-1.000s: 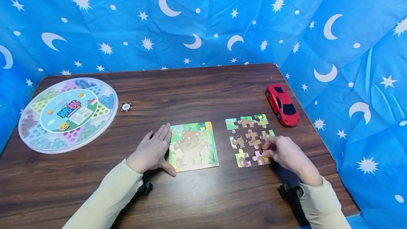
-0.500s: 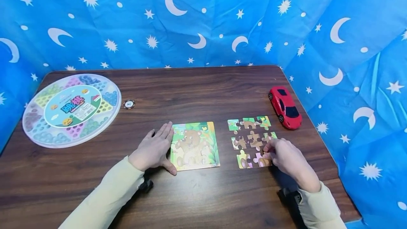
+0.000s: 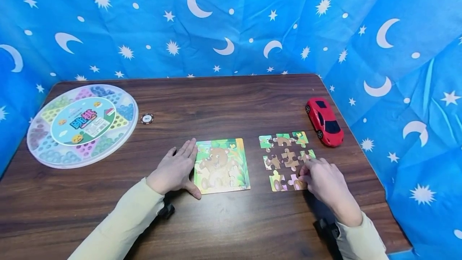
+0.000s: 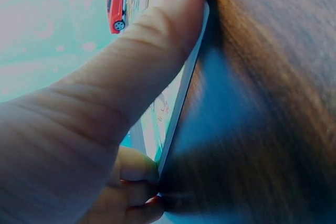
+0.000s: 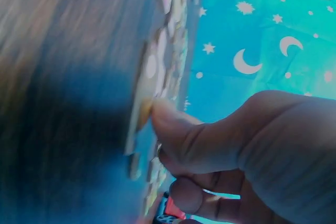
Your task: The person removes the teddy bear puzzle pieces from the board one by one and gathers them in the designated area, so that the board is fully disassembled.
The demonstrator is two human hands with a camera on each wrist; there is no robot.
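My left hand (image 3: 175, 167) lies flat along the left side of a square bear puzzle board (image 3: 246, 167), fingers extended. Its thumb (image 4: 178, 19) rests along the board's edge in the left wrist view. To the right, loose bear puzzle pieces (image 3: 289, 159) are laid out in rows. My right hand (image 3: 326, 183) is over the lower right of these, its thumb and fingers pinching the edge of a puzzle piece (image 3: 297, 183) in the bottom row. The right wrist view has the thumb on that piece's rim, while the index fingertip is largely hidden.
A red toy car (image 3: 325, 122) stands behind the pieces, near the table's right edge. At the far left lies a round Chinese checkers set (image 3: 124, 131), with a poker chip (image 3: 147, 118) beside it. Blue star-and-moon cloth (image 3: 249, 23) borders the table.
The head view has shifted slightly. My right hand has turned a little at the same corner of the loose pieces. My left hand stays put against the board.
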